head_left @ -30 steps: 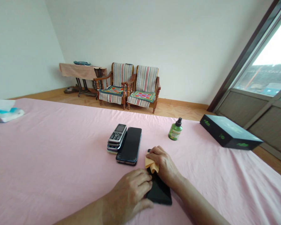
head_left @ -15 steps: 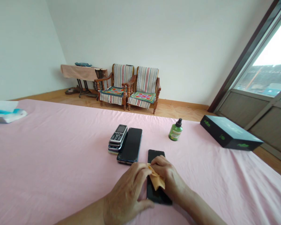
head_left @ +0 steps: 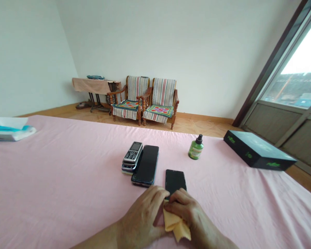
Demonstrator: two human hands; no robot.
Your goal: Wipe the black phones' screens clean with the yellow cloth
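Down comes the right hand, sliding the yellow cloth from the middle of the black smartphone to its near end, and more of the dark screen shows beyond the knuckles! The right hand has the cloth bunched firmly in bent fingers, its zigzag-cut edge fanning out toward the wearer. The left hand stays close on the other side, curved, thumb spread well away from the fingers, fingertips at the phone's left edge; whether they press on it, I can't tell. The phone lies flat on the pink sheet, far end just ahead of both hands, near end hidden under cloth and fingers.

Just beyond the left hand, a larger black smartphone lies face up, and touching its left side is a pile of handsets topped by a silver keypad phone. Ahead of the right hand stands a green spray bottle with its black nozzle. Farther out to the right hand's right, a flat black box with green lettering; far off to the left hand's left, a blue-and-white tissue pack.
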